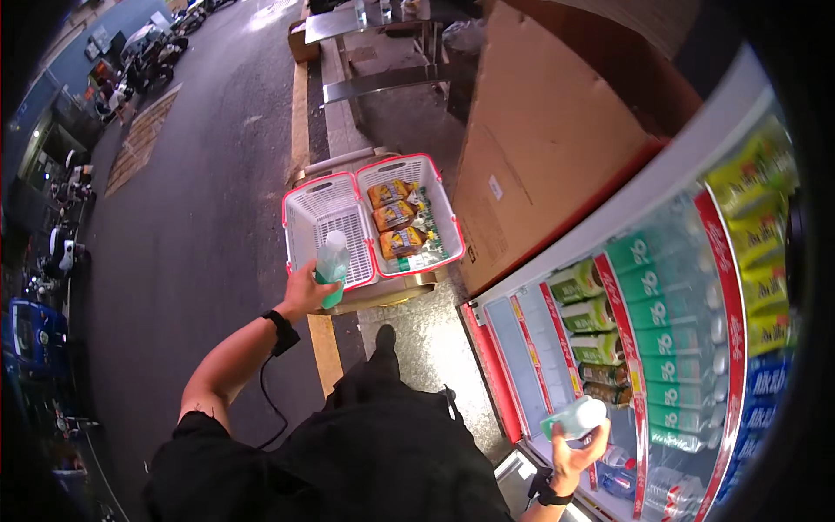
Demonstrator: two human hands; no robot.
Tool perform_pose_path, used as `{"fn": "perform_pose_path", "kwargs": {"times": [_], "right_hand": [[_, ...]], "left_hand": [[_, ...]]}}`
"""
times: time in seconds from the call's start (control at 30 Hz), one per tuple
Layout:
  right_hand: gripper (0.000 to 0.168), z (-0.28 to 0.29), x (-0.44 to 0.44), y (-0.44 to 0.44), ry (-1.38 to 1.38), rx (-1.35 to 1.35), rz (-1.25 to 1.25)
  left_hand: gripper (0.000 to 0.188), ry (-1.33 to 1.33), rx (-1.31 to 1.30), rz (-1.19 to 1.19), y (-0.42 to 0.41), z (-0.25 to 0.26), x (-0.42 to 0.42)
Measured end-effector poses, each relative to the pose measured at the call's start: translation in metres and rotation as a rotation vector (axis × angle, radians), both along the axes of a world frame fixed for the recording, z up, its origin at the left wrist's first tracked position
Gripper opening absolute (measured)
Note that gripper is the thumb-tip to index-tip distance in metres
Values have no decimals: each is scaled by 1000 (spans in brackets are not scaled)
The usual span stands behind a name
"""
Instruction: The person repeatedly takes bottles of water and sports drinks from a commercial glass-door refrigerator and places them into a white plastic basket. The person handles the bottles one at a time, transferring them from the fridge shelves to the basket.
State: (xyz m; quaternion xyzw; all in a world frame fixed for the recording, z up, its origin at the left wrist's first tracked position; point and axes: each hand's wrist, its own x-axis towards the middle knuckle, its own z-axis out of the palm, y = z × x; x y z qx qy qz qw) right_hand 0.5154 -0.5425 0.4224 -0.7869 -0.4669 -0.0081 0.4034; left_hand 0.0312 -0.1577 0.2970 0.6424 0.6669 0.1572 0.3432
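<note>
My left hand [303, 290] grips a clear plastic bottle with a green label and white cap [334, 264], held upright over the near edge of the left white plastic basket [303, 209]. In my right hand [574, 460] is a similar green-labelled bottle [567, 419], tilted with its white cap towards me, in front of the open drinks fridge's shelves. The right basket [381, 168] touches the left one. Inside it lie three orange-labelled bottles [394, 215] beside several green-labelled ones [430, 225]. Both baskets have red rims and rest on a round-edged metallic stand [417, 284].
Fridge shelves with red front strips [623, 307] hold rows of green-labelled bottles [659, 339] and green tea-like bottles [590, 316]. A large cardboard box [535, 150] stands behind. Beyond are a metal table [365, 23] and bench [385, 81]. Parked motorcycles [147, 62] line the road's left side.
</note>
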Motion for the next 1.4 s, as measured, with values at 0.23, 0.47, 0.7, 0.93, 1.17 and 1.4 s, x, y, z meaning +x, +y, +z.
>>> {"fn": "perform_pose_path", "kwargs": {"times": [0.23, 0.47, 0.7, 0.93, 1.17, 1.4], "right_hand": [[62, -19, -61, 126, 62, -92, 238], [68, -50, -93, 196, 193, -226, 349], [68, -66, -111, 232, 289, -472, 366], [70, -82, -116, 267, 254, -547, 409], [70, -108, -122, 307, 271, -526, 554], [73, -139, -155, 371, 394, -617, 846]], "left_hand": [[59, 248, -41, -81, 103, -93, -44], [49, 501, -291, -285, 155, -270, -53], [28, 640, -425, -400, 154, -362, -20], [24, 619, -526, -550, 164, -386, -8], [31, 442, -433, -463, 147, -356, -23], [45, -203, -396, -496, 110, -177, -3]]}}
